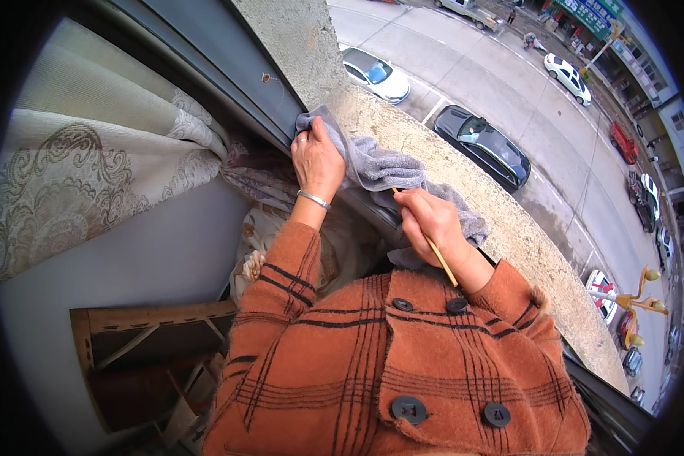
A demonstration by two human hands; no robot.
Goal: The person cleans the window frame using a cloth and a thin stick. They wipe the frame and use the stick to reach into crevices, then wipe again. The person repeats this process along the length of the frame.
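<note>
My left hand (318,159), with a ring and a bracelet, presses a grey cloth (385,162) into the corner where the dark metal window frame (216,65) meets the sill. My right hand (433,228) grips a thin wooden stick (440,261); the stick's upper tip reaches the cloth's edge. The cloth lies bunched along the window track and the rough concrete ledge (461,171), passing behind my right hand. Its folds hide part of the track.
Patterned curtains (91,182) are gathered at the left, beside a pale wall (148,256). A wooden frame (82,336) stands low at the left. Beyond the ledge, far below, is a street (490,80) with parked cars, including a black car (481,145).
</note>
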